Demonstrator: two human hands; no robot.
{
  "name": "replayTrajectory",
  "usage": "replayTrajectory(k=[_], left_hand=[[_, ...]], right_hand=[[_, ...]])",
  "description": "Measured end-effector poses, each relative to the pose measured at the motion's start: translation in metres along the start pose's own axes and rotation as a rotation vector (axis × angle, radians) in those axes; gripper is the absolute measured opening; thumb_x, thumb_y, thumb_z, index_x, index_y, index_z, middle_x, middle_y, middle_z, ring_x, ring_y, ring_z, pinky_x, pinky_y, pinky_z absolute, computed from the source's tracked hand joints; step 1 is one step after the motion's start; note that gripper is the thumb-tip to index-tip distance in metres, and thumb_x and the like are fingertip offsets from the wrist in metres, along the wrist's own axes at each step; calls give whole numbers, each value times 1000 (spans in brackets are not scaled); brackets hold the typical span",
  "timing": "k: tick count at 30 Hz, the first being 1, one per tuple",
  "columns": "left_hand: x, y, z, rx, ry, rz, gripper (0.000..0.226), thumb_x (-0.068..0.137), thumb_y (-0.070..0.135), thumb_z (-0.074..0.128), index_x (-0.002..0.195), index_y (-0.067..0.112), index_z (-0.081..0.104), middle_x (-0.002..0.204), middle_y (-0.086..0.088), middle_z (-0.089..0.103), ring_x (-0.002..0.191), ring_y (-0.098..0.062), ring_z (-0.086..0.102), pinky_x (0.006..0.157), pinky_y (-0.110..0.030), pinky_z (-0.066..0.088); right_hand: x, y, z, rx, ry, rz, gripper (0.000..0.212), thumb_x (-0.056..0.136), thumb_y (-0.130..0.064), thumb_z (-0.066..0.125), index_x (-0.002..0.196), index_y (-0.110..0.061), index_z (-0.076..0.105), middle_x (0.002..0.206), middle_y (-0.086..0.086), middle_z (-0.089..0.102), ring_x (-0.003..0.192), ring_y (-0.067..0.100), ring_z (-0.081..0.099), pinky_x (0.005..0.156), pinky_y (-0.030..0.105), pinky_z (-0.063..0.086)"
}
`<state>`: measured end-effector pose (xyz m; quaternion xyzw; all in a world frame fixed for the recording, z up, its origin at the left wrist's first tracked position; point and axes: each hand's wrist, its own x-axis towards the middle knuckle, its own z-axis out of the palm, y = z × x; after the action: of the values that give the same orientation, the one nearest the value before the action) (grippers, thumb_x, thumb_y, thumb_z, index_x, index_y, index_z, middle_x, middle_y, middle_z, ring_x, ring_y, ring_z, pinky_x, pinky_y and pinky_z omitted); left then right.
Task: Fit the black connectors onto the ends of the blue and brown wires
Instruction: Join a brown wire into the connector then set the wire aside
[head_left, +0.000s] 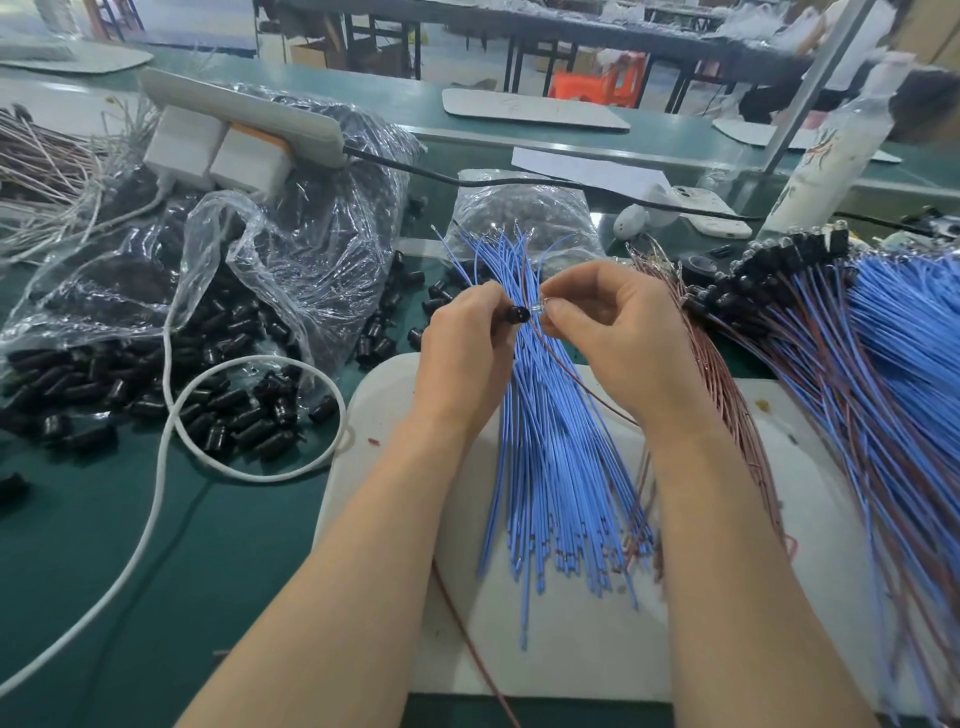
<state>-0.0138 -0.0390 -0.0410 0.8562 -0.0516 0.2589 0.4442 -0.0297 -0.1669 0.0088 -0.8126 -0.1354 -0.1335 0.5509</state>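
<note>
With my left hand (467, 332) pinching a black connector (519, 314) and my right hand (597, 317) pinching the wire end (545, 305) above the blue wires (550, 447), I'd line them up straight before pushing.

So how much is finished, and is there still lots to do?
Some is done: the finished wires on the right already wear black caps. Now the left hand holds a black connector and the right hand pinches a brown wire close to it. Lots left: the bare blue wires under the hands, and loose connectors spilled on the left.
</note>
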Motion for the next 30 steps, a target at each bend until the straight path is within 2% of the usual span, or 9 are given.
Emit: replayTrajectory(k=[7, 12, 18, 25, 27, 30], left_hand=[[0, 1, -1, 15, -15, -1, 4, 85, 5, 60, 82, 5, 59, 81, -6, 63, 76, -27, 59, 72, -46, 50], [0, -1, -1, 24, -41, -9, 4, 88, 7, 58, 87, 5, 60, 87, -7, 62, 82, -28, 58, 76, -46, 50], [-2, -2, 0, 66, -54, 21, 7, 89, 14, 60, 87, 7, 61, 85, -5, 61, 78, -26, 56, 73, -45, 48], [-3, -1, -3, 36, -173, 21, 16, 88, 25, 65, 102, 19, 65, 92, 5, 63, 74, -16, 56, 74, -36, 50], [-3, -1, -4, 36, -183, 32, 16, 89, 24, 64, 104, 19, 65, 92, 4, 63, 71, -15, 55, 73, -36, 50], [-3, -1, -2, 3, -160, 36, 13, 89, 15, 62, 101, 14, 66, 93, 0, 64, 76, -18, 57, 77, -39, 50]], right_hand=[[0, 3, 3, -127, -13, -23, 15, 85, -3, 65, 87, -17, 68, 82, -6, 69, 77, 3, 66, 72, 11, 49], [-2, 2, 6, -238, 23, -76, 14, 84, -2, 63, 87, -15, 69, 81, -4, 68, 75, 5, 64, 73, 11, 50], [-1, 4, 8, -327, 53, -100, 13, 85, -2, 63, 90, -11, 71, 84, 2, 69, 76, 9, 64, 75, 16, 50], [2, 13, 4, -291, 104, -48, 13, 85, -3, 62, 88, -13, 71, 77, -6, 67, 73, 3, 63, 73, 10, 49], [2, 15, 4, -271, 100, -27, 13, 86, -4, 63, 88, -14, 71, 77, -9, 66, 73, 0, 64, 73, 11, 50], [2, 15, 4, -213, 86, 5, 14, 86, -4, 63, 90, -15, 70, 81, -5, 69, 78, 5, 66, 77, 15, 51]])
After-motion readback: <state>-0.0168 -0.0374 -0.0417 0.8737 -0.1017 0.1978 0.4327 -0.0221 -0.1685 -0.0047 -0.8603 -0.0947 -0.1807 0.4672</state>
